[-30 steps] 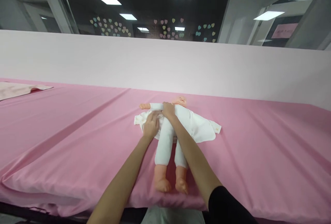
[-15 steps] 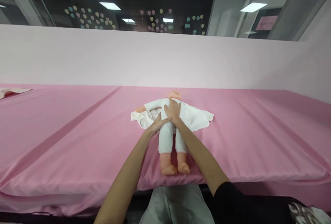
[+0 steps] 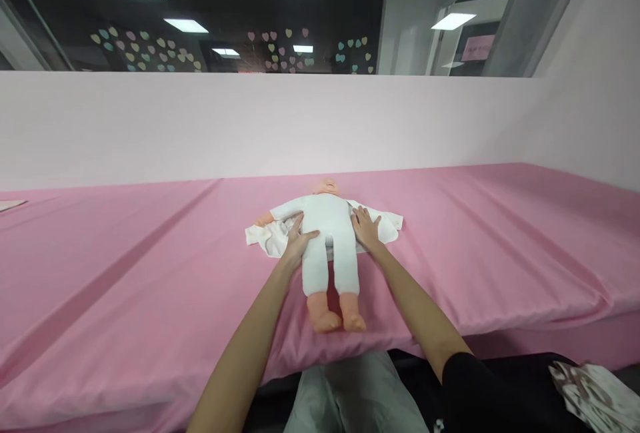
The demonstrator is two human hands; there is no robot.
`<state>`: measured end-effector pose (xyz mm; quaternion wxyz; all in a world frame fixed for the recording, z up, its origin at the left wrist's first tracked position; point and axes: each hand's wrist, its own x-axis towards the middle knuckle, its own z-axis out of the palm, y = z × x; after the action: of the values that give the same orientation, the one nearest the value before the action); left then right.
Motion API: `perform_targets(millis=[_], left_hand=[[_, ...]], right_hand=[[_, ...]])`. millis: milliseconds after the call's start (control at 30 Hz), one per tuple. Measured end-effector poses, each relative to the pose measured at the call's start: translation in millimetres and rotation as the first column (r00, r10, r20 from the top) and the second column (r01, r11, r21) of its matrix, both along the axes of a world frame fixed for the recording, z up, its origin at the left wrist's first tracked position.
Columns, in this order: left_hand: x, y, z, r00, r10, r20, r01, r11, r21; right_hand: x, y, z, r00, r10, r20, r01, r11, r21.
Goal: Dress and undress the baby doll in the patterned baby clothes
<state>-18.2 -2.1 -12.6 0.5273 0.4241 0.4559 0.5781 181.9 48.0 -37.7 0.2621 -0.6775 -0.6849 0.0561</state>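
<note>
A baby doll with a white cloth body lies on its back on the pink cover, bare feet towards me. Under it a small white garment is spread out to both sides. My left hand grips the doll's hip at the left, its thumb across the front and its fingers along the side. On the other side, my right hand rests with fingers spread against the doll's flank and over the garment. The doll's arm on that side is hidden.
The pink cover is creased and reaches a white wall at the back. Above the wall is a dark window with heart stickers. A crumpled patterned cloth lies at the lower right, and a pale flat piece at the far left.
My right hand has moved off the doll's front to its right side, over the garment. The left hand stays at the hip. The view has turned slightly right.
</note>
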Motion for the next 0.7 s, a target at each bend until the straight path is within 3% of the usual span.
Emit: perform_targets(millis=[133, 433, 700], left_hand=[[-5.0, -1.4, 7.7, 0.999, 0.017, 0.029, -0.017, 1.000, -0.010], [-33.9, 7.5, 9.7, 0.996, 0.074, 0.058, -0.073, 0.997, -0.014], [-88.4, 21.6, 19.7, 0.974, 0.185, 0.128, -0.190, 0.981, 0.032]], right_hand=[[5.1, -0.7, -6.1, 0.982, 0.000, 0.191, 0.005, 1.000, -0.026], [16.9, 5.8, -9.5, 0.984, -0.128, 0.120, 0.143, 0.982, -0.120], [16.6, 10.1, -9.1, 0.970, -0.145, 0.196, 0.191, 0.952, -0.240]])
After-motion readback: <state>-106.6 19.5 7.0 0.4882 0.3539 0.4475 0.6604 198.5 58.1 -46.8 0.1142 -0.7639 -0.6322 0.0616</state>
